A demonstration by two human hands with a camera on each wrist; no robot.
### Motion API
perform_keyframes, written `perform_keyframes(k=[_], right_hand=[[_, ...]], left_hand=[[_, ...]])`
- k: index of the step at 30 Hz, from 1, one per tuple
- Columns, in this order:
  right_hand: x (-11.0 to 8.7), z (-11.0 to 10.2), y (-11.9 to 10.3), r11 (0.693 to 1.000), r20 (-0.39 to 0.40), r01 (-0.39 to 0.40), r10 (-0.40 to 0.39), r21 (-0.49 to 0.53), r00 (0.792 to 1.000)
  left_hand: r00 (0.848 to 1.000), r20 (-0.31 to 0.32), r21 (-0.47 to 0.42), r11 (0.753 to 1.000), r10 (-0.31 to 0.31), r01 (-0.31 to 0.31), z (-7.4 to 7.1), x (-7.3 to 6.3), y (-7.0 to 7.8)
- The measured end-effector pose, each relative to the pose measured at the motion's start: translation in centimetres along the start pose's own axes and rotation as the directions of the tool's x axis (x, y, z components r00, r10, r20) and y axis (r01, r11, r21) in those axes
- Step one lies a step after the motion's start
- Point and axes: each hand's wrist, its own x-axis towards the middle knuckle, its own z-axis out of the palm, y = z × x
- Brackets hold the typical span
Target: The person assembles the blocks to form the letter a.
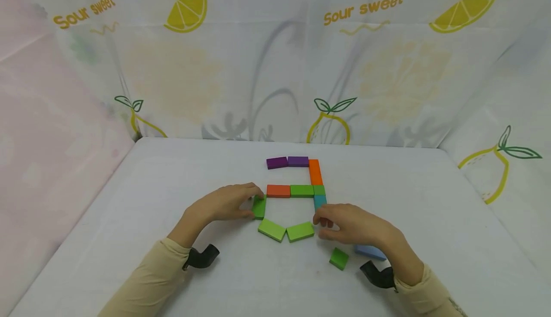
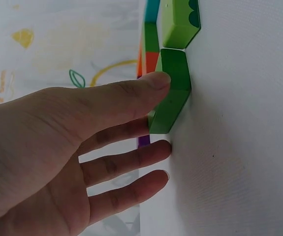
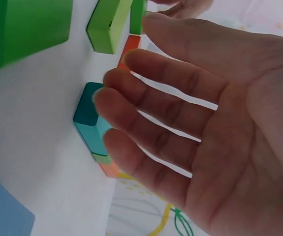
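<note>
My left hand (image 1: 225,203) pinches a green block (image 1: 259,208) at the left side of a block outline. In the left wrist view, the thumb lies on the face of that block (image 2: 175,81), and the other fingers reach past its far end. My right hand (image 1: 355,224) hovers beside a teal block (image 1: 320,201) on the outline's right side, covering its near end. Loosely bent and holding nothing, its fingers (image 3: 156,137) overlap the teal block (image 3: 88,105) in the right wrist view. Two light green blocks, left (image 1: 272,230) and right (image 1: 300,232), slant between the hands.
Farther back, an orange-red block (image 1: 278,191), a green block (image 1: 302,191) and a small green one (image 1: 319,190) form a row. Beyond stand an upright orange block (image 1: 315,172) and two purple blocks (image 1: 298,161). A green cube (image 1: 339,258) and blue block (image 1: 371,253) lie near the right forearm.
</note>
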Motion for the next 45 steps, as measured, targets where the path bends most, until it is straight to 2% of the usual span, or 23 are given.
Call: perform_keyframes(k=[8, 14, 19, 24, 32, 37, 45], right_hand=[[-0.5, -0.2, -0.4, 0.994, 0.113, -0.073, 0.064, 0.076, 0.992], [-0.7, 0.2, -0.6, 0.993, 0.133, -0.097, 0.087, 0.073, 0.987], [-0.8, 0.6, -0.9, 0.99, 0.112, -0.139, 0.135, 0.025, 0.985], [-1.3, 0.7, -1.2, 0.982, 0.1, -0.187, 0.187, -0.013, 0.977], [-2.0, 1.7, -0.7, 0.989, 0.07, -0.146, 0.146, -0.011, 0.987], [-2.3, 2.2, -0.2, 0.992, 0.046, -0.124, 0.125, -0.018, 0.991], [-2.5, 2.2, 0.0, 0.993, 0.059, -0.117, 0.117, -0.011, 0.991]], left_hand=[[1.0, 0.01, -0.014, 1.0, -0.003, 0.003, 0.2, 0.1, 0.1], [1.0, 0.011, 0.006, 1.0, -0.016, 0.016, 0.1, 0.2, 0.3], [0.996, -0.083, 0.083, 0.996, 0.028, -0.022, 0.0, 0.3, 1.0], [0.983, -0.164, 0.114, 0.991, 0.084, -0.065, 0.8, 1.0, 2.8], [0.975, -0.199, 0.103, 0.991, 0.102, -0.083, 3.1, 1.9, 5.4], [0.975, -0.177, 0.143, 0.984, 0.134, -0.109, 4.6, 2.2, 6.1], [0.975, -0.151, 0.164, 0.977, 0.161, -0.136, 5.2, 2.3, 6.6]])
